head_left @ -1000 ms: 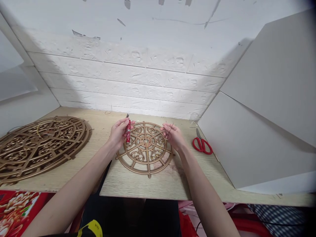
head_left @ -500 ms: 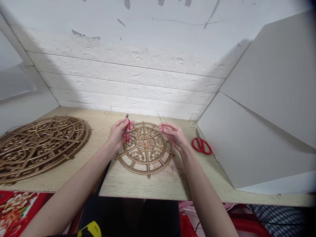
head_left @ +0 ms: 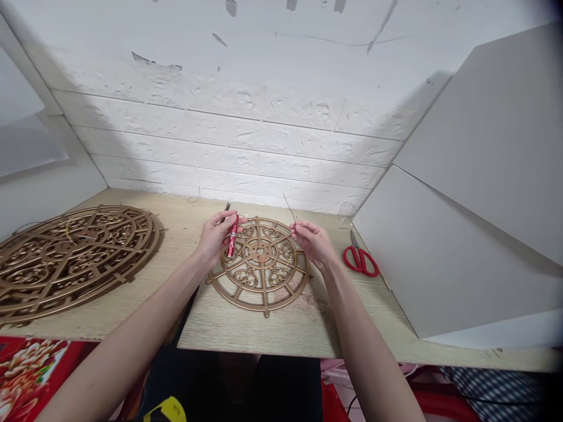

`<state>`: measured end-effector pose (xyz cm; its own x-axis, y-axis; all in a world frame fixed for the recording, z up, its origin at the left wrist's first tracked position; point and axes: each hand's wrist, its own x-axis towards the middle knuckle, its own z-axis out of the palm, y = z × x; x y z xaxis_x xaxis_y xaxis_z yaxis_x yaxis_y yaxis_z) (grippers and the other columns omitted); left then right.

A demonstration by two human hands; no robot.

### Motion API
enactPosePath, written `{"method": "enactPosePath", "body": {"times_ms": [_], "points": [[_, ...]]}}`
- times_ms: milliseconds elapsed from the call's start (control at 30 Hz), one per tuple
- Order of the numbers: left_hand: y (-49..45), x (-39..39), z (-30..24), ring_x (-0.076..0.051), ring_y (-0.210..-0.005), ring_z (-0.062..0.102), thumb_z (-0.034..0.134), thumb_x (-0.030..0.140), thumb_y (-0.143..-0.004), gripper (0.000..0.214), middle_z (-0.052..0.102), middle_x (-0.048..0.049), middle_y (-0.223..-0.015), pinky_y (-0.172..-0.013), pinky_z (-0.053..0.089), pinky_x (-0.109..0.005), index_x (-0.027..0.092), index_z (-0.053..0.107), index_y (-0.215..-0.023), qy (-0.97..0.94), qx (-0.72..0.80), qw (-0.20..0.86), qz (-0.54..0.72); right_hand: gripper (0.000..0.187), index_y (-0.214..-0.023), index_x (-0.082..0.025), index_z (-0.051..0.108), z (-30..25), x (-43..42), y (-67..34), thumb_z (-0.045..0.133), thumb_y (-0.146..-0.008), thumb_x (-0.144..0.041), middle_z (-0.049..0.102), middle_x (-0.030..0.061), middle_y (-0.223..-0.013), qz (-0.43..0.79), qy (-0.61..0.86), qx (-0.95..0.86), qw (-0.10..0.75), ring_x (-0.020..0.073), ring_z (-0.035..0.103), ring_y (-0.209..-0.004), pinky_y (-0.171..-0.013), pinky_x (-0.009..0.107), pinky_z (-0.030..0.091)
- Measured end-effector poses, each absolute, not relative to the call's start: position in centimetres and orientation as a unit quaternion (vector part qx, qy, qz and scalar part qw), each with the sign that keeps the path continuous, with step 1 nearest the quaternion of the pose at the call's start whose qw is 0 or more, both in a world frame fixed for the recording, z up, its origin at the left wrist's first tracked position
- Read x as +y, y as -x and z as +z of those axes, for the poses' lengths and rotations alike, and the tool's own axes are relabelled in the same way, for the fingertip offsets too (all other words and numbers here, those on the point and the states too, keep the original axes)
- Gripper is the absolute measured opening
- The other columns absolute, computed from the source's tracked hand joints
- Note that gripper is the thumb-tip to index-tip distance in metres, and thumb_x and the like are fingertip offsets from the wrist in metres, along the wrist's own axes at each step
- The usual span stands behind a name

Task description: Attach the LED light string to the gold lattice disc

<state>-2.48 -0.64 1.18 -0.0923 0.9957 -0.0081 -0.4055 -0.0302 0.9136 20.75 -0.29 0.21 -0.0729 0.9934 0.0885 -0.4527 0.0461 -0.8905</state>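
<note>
The left hand grips a small red tube between thumb and fingertips; the tube's long axis runs nearly upright, tilted a little to the right at the top. Just right of and below those fingers lies a round gold fretwork disc, flat on the wooden table, and the tube hangs over its left rim. The right hand is closed in a pinch on a thin dark wire that rises up and left from its fingertips, over the disc's right rim. The two hands face each other across the disc, about equally near its centre. Red scissors lie to the right of the right hand, near but apart. A larger stack of gold discs sits well left of the left hand.
</note>
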Motion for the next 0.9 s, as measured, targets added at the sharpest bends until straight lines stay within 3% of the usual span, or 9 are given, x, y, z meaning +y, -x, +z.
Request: {"method": "enactPosePath", "body": {"times_ms": [267,700,900], "points": [[2.53,-0.70,1.27,-0.011,-0.058,0.062,0.071,0.022,-0.069,0.031,0.070,-0.0095,-0.086,-0.034,0.023,-0.013,0.014,0.059,-0.097,-0.370,0.393,0.569,0.620,0.031,-0.071,-0.018,0.071,0.37,-0.48,-20.54,0.087,-0.045,-0.016,0.070,0.0025,-0.086,0.595,0.331,-0.413,0.605,0.0131,0.065,-0.077,-0.081,0.025,0.053],[2.49,-0.67,1.25,-0.011,-0.059,0.062,0.073,0.023,-0.067,0.034,0.071,-0.0100,-0.086,-0.035,0.022,-0.012,0.014,0.058,-0.096,-0.366,0.386,0.575,0.622,0.024,-0.072,-0.019,0.065,0.09,-0.32,-20.30,0.082,-0.059,-0.031,0.065,0.0015,-0.080,0.543,0.320,-0.446,0.636,0.0091,0.053,-0.063,-0.063,0.023,0.046],[2.32,-0.83,0.88,-0.012,-0.059,0.062,0.074,0.031,-0.066,0.038,0.071,-0.0095,-0.085,-0.037,0.028,-0.013,0.015,0.059,-0.098,-0.408,0.399,0.560,0.600,0.032,-0.088,-0.019,0.068,0.46,-0.40,-20.57,0.079,-0.060,-0.031,0.057,-0.0010,-0.072,0.534,0.338,-0.441,0.637,0.0072,0.045,-0.055,-0.049,0.021,0.040]]}}
